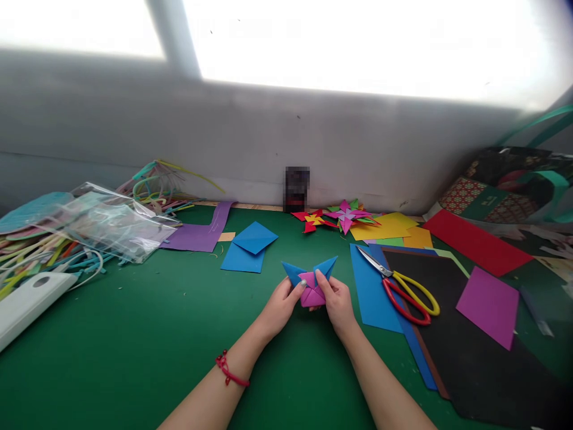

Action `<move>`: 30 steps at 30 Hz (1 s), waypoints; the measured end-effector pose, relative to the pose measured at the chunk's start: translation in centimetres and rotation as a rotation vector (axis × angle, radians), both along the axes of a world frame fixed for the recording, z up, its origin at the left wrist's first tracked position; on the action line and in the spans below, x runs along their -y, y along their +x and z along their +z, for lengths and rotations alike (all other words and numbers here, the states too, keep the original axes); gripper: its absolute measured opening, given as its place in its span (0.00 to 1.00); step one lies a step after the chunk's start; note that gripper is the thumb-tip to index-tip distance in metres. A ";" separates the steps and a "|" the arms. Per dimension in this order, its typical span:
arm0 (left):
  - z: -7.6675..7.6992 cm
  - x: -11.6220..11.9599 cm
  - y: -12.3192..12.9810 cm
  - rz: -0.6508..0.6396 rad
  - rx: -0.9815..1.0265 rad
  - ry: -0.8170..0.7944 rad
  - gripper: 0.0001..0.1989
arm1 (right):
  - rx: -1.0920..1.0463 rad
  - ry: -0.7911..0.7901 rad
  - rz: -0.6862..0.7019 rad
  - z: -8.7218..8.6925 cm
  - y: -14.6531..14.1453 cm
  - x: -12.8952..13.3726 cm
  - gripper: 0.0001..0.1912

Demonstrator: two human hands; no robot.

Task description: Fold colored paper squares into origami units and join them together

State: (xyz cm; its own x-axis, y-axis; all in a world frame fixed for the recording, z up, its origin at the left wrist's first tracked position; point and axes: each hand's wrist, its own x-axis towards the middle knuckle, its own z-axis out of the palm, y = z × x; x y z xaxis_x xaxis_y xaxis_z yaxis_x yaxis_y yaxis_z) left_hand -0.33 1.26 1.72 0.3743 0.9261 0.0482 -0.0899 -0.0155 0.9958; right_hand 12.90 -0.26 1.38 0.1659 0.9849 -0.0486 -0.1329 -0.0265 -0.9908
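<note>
A folded paper piece [313, 297], pink in the middle with two blue points sticking up and outward, is held between both hands above the green table [179, 334]. My left hand [283, 303] pinches its left side, thumb pressed on the front. On the right side, my right hand [336, 301] grips it the same way, its thumb near the base of the right blue point. Most of the other fingers are hidden behind the paper. Beyond my left hand lie blue paper sheets [248, 257], one of them folded.
Scissors [412, 295] with red and yellow handles rest on blue and black sheets [452, 322] at right. Finished paper flowers [345, 215] lie at the back, near yellow paper [380, 228]. A purple sheet [490, 307], red paper [477, 242], and a white power strip [36, 304] are also around.
</note>
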 end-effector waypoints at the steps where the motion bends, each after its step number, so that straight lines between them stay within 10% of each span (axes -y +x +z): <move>1: 0.0 0.0 0.1 0.012 0.007 0.004 0.15 | 0.003 -0.001 -0.034 -0.1 0.0 0.0 0.18; 30: -0.8 0.0 -0.3 -0.088 -0.132 -0.055 0.20 | 0.114 0.031 0.046 -0.2 0.8 0.0 0.13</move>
State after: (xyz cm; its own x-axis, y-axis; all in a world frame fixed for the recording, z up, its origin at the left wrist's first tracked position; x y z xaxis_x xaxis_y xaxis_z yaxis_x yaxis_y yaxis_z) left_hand -0.68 1.28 0.88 0.4534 0.8895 -0.0566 0.0430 0.0416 0.9982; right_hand 13.70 -0.26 1.16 0.1234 0.9924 -0.0016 -0.0187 0.0007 -0.9998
